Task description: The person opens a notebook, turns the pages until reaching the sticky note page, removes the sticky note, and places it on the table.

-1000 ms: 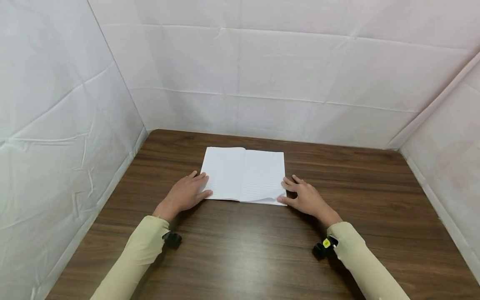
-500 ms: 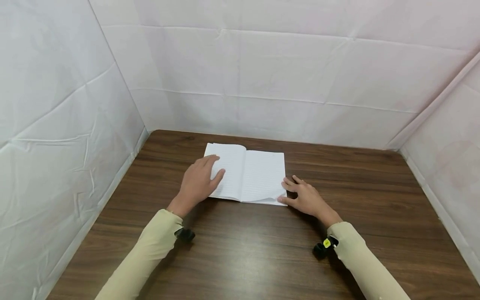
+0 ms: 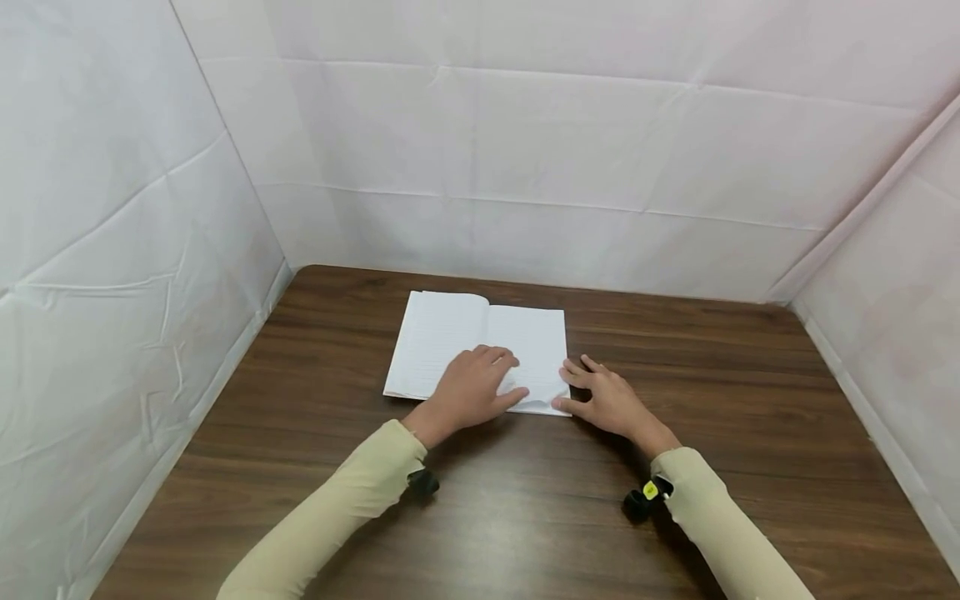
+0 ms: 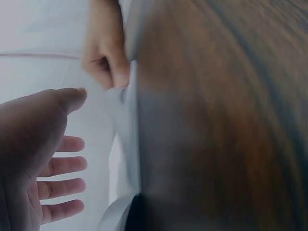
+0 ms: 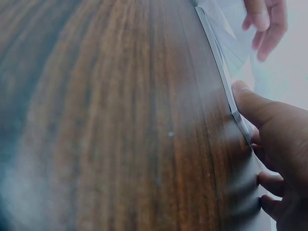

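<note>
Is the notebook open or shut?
Open: the notebook lies spread flat on the table, two lined pages showing either side of the spine.

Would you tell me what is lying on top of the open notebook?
The left hand lies flat across the open notebook, near its front edge. The right hand touches its right edge. The page area beneath the left hand is hidden.
</note>
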